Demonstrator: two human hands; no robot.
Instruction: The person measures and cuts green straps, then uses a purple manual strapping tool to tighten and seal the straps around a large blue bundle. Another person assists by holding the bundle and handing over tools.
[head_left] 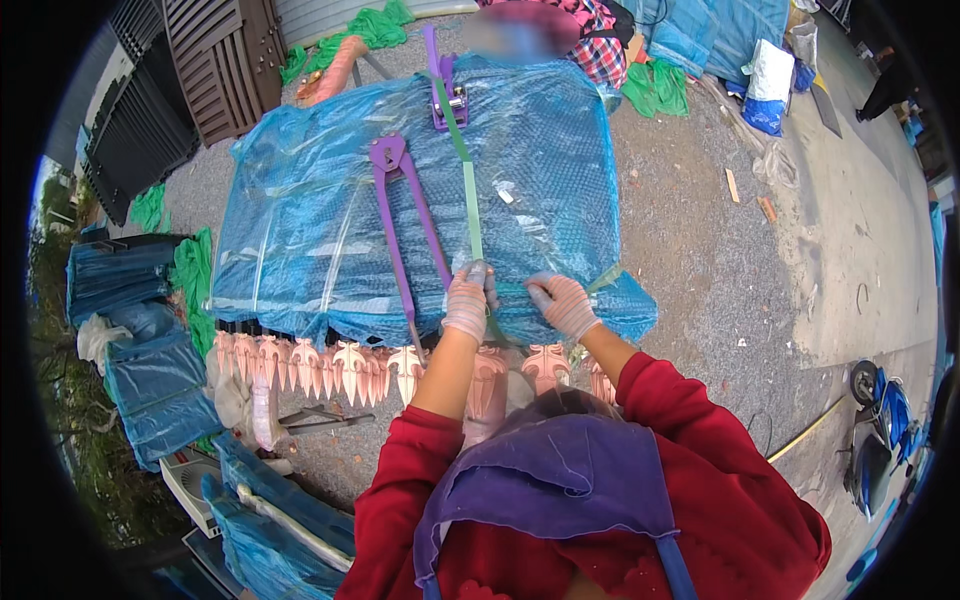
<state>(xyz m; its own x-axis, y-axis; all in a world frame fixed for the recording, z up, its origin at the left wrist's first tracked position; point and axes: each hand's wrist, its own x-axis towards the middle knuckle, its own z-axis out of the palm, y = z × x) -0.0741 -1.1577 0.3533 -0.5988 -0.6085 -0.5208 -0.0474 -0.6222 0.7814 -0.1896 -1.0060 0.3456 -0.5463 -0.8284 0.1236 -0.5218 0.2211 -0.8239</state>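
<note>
A large bundle wrapped in blue bubble wrap (290, 200) lies in front of me. Across its top runs a green strap (473, 205), coming from a purple strap tensioner (446, 95) at the far side. My left hand (470, 300), in a thin pale glove, is closed around the strap near the bundle's front edge. To its right, my right hand (567, 305), gloved too, pinches what looks like the strap's other part, with a short green end showing beyond it. A purple long-handled strap sealer (390, 157) rests on the wrap just left of the strap.
Pink pointed ornamental pieces (350, 370) stick out below the wrap's front edge. Brown slatted panels (225, 65) stand at the back left. Other blue-wrapped bundles (160, 390) sit on the left. Someone in a checked sleeve (603, 50) is at the far side. A blue motorbike (885, 425) stands at right.
</note>
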